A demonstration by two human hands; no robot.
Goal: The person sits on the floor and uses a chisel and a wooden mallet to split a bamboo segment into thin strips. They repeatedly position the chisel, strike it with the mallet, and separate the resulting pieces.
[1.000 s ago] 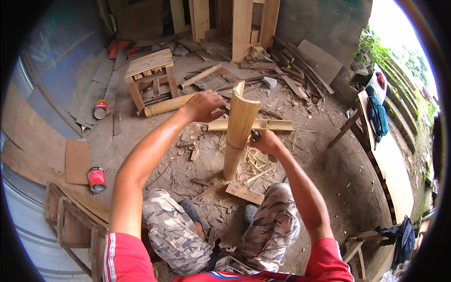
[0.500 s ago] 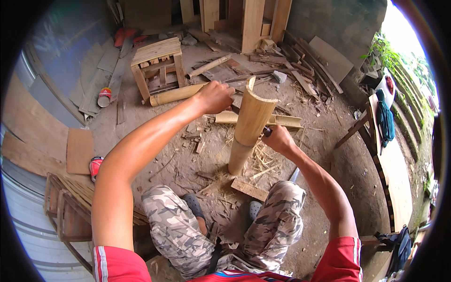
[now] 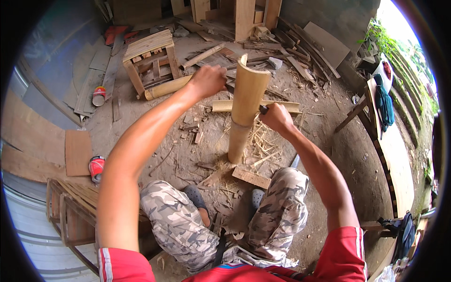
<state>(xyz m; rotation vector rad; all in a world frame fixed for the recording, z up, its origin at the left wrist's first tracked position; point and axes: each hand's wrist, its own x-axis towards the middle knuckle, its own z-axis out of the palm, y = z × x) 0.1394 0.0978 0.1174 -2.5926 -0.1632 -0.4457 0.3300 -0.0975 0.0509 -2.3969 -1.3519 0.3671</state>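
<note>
A split bamboo length (image 3: 249, 89) stands nearly upright on the ground between my knees, its curved top edge facing up. Just right of it, my right hand (image 3: 278, 117) is closed round the dark handle (image 3: 263, 109) of a tool. My left hand (image 3: 208, 81) makes a fist on the far left side of the bamboo, where a dark strip (image 3: 230, 87) shows beside the fingers. That strip lines up with the handle, but the tool's middle is hidden behind the bamboo. Pale shavings (image 3: 263, 141) lie around the bamboo's foot, near a small wood block (image 3: 251, 177).
Another split bamboo piece (image 3: 286, 107) lies across the ground beyond. A slatted wooden stool (image 3: 148, 47) stands at the far left, with a bamboo pole (image 3: 167, 88) before it. Scrap boards (image 3: 305, 51) heap at the back. A long bench (image 3: 394, 169) runs along the right.
Both hands have moved away from me, higher along the bamboo, the right one more. The bamboo leans a little less to the right, and the view has shifted slightly.
</note>
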